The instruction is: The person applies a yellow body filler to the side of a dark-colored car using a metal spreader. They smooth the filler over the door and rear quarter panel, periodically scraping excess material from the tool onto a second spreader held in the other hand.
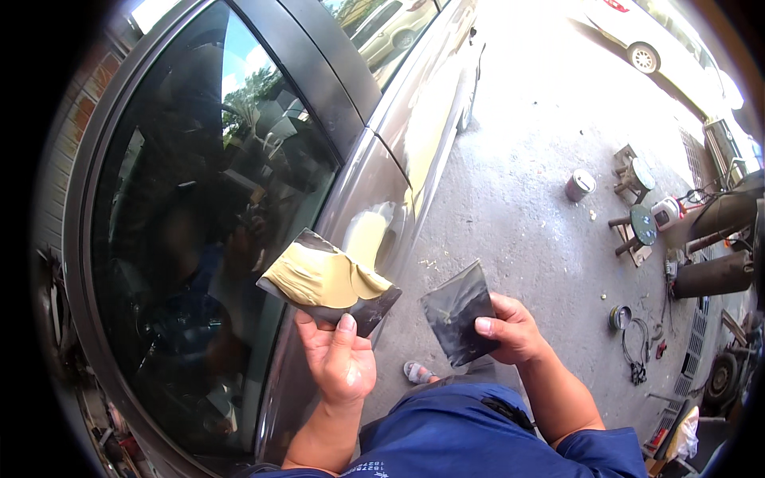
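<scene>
My left hand [343,362] grips a dark flat plate [374,307] by its lower edge, thumb on top. A thick layer of yellow body filler [315,275] covers most of that plate. In my right hand [514,328] is a dark, thin spreader [458,315], pinched at its right side and held apart from the plate. Beside both hands stands a grey-brown car [319,350]. Pale yellow filler patches [369,235] lie on its door panel just beyond the plate, with more on the panel farther ahead.
A can [580,185] and small stools [633,231] stand on the concrete floor at the right. Cables [633,350], a round tin [620,317], dark cylinders [713,275] and a wheel [721,378] lie along the right side. A white car [661,48] is parked far right.
</scene>
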Demonstrator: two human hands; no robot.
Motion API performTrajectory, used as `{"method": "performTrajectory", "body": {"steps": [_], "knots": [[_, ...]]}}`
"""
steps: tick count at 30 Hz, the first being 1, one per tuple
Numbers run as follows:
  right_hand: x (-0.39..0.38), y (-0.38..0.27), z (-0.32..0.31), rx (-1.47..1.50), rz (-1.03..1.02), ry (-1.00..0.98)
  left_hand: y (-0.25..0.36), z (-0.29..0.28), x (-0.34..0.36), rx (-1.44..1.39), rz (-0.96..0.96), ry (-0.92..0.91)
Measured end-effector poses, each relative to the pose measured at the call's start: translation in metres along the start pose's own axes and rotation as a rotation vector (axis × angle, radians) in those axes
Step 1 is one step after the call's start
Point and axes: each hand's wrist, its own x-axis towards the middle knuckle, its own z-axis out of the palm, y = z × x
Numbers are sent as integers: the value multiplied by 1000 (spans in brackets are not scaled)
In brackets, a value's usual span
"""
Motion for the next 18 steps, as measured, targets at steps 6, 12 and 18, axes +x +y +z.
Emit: {"method": "performTrajectory", "body": {"steps": [6,12,18], "knots": [[11,-52,-40,-406,-17,-39,-53,69,0,96,68,-240],[11,-151,-100,-406,-24,-55,-104,143,13,495,-121,-409],[13,-219,-130,-371,-158,-118,-135,191,42,1051,330,-590]]}}
